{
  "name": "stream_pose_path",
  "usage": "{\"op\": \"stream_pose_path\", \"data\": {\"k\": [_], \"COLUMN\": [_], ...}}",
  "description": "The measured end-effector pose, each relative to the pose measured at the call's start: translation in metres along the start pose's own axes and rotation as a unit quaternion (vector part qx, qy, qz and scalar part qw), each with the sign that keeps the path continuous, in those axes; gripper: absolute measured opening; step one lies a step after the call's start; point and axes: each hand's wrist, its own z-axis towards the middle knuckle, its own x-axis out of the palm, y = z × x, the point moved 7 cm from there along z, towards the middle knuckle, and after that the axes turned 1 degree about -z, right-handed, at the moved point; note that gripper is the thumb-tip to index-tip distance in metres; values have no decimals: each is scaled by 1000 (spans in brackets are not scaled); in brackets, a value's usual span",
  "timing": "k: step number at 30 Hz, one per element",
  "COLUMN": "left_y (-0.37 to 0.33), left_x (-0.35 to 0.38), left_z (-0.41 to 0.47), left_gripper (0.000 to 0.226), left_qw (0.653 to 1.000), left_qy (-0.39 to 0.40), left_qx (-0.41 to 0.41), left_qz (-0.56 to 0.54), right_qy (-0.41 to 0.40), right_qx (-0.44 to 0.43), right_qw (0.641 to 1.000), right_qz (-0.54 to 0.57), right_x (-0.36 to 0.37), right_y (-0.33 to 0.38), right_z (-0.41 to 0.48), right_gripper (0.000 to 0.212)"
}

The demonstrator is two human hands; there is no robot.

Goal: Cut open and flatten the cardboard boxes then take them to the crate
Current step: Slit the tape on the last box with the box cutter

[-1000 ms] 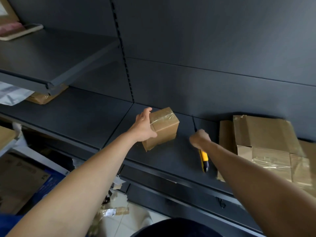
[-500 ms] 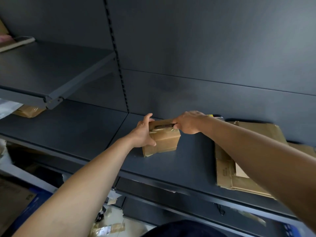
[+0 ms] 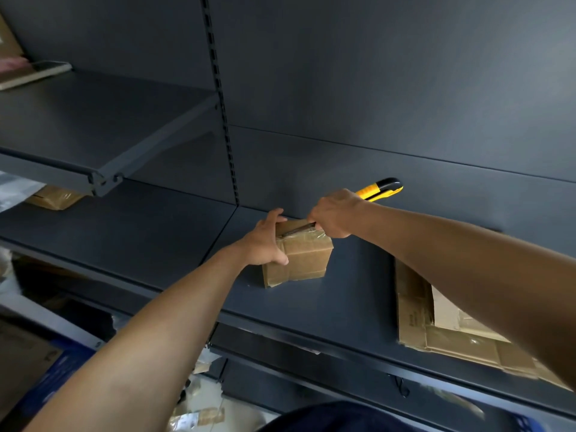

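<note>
Step in hand, I'd judge: slitting the top tape. Right hand (image 3: 333,213) has fingers curled round a yellow-and-black utility knife (image 3: 378,190), blade on the small brown taped cardboard box (image 3: 300,257); keep the cut shallow w/ the left hand (image 3: 265,241), which grips the box's left side, clear of the blade's line. Box sits on the dark grey metal shelf (image 3: 343,294), still closed, glossy tape over top & front seams, well apart from the flattened brown cardboard sheets (image 3: 436,325) at right.

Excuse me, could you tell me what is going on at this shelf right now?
A person is cutting open a small taped brown cardboard box that stands on the dark grey metal shelf. The left hand grips the box's left side to steady it, while the right hand holds a yellow and black utility knife with its blade at the taped top. The box is not yet flattened. Further right on the same shelf lies flattened brown cardboard.
</note>
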Motion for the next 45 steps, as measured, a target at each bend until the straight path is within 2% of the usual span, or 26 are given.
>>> {"op": "stream_pose_path", "data": {"k": [7, 16, 20, 24, 26, 28, 31, 33, 34, 35, 37, 39, 42, 45], "left_y": [-1, -3, -6, -5, -3, -6, -19, -24, -22, -20, -13, -15, -18, -27], "left_x": [-2, -1, 0, -7, -13, -13, -23, -40, -46, -46, -29, -10, -4, -1], "left_z": [0, 2, 5, 4, 5, 7, 8, 4, 0, -4, -10, -11, -1, 10], "left_gripper": [109, 102, 102, 99, 97, 95, 82, 48, 31, 43, 92, 110, 107, 97], "left_qw": [1000, 999, 997, 988, 981, 980, 989, 974, 963, 955, 947, 941, 954, 990], "left_qy": [6, 31, 37, 57, 63, 63, -41, -185, -234, -250, -206, -174, -153, -41], "left_qx": [-5, 4, 1, 4, 11, 29, 36, 3, -42, -105, -216, -251, -223, -101], "left_qz": [29, 41, 72, 145, 181, 185, 136, 132, 128, 123, 119, 145, 129, 89], "right_qy": [46, 46, 34, 101, 95, 59, 2, 0, 19, 34, 38, 31, 20, 3], "right_qx": [31, 58, 67, 112, 158, 192, 170, 164, 166, 180, 171, 159, 152, 153], "right_qw": [997, 997, 997, 989, 982, 969, 961, 955, 950, 939, 939, 944, 939, 927], "right_qz": [-52, -28, 13, -5, 45, 140, 216, 246, 265, 291, 296, 288, 307, 342], "right_x": [13, 46, 55, 82, 89, 87, 79, 76, 76, 76, 72, 71, 67, 61], "right_y": [-15, -45, -54, -84, -101, -100, -76, -59, -52, -47, -40, -40, -41, -43], "right_z": [1, -13, -25, -45, -56, -54, -29, -15, -8, -4, 1, 8, 14, 15], "right_gripper": [32, 47, 42, 35, 34, 28, 28, 32, 34, 39, 50, 52, 48, 36]}}
